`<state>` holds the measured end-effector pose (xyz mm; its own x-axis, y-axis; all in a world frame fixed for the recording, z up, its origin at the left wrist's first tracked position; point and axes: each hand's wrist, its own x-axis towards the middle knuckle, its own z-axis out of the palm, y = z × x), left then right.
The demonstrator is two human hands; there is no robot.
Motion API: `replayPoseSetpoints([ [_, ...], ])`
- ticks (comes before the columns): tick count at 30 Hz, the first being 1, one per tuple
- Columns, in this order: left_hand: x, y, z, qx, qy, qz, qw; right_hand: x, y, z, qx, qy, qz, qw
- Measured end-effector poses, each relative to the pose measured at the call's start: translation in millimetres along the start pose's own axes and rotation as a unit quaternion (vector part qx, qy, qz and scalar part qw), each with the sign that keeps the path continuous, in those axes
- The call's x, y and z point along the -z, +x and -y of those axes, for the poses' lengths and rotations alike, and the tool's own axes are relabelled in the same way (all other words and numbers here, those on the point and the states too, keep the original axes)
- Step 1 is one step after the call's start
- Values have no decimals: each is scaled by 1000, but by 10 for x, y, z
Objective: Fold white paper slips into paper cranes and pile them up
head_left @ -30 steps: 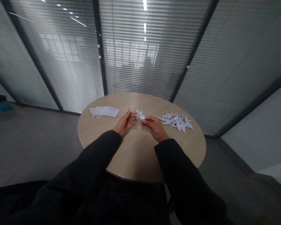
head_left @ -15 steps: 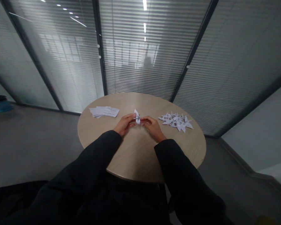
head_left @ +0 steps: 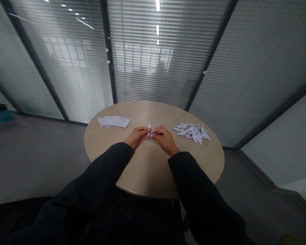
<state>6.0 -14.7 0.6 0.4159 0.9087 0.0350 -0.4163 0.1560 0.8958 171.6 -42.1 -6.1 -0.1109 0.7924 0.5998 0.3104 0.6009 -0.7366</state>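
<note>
Left hand [head_left: 137, 136], right hand [head_left: 166, 139] well inside edges of round table [head_left: 145, 166]; fingers clamped on one origami figure [head_left: 149, 126], probably crane; one origami pile [head_left: 191, 132] rightward.

A loose black left sleeve [head_left: 99, 170] and matching right sleeve [head_left: 201, 190] end in plain, wide cuffs [head_left: 177, 155] just behind the bare left hand [head_left: 136, 136] and right hand [head_left: 166, 139]. Dark clothing [head_left: 127, 221] covers the body below both hands.

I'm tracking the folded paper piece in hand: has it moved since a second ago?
Yes. Judged against the table, the paper piece has shifted toward the person, farther from the table's far edge, and slightly left.
</note>
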Motion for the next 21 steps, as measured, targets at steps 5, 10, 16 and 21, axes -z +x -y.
replayPoseSetpoints([
  [5,-6,-7,-8,-1,22,0,1000,5,-1,0,3,-9,6,1000],
  [10,-15,-9,-10,-17,34,-6,999,3,-6,-14,17,-20,12,1000],
  [16,-19,-7,-15,-13,52,-38,998,1,-14,-29,39,-46,40,997],
  [21,-14,2,-23,-17,53,-68,996,5,-11,-19,39,-50,46,997],
])
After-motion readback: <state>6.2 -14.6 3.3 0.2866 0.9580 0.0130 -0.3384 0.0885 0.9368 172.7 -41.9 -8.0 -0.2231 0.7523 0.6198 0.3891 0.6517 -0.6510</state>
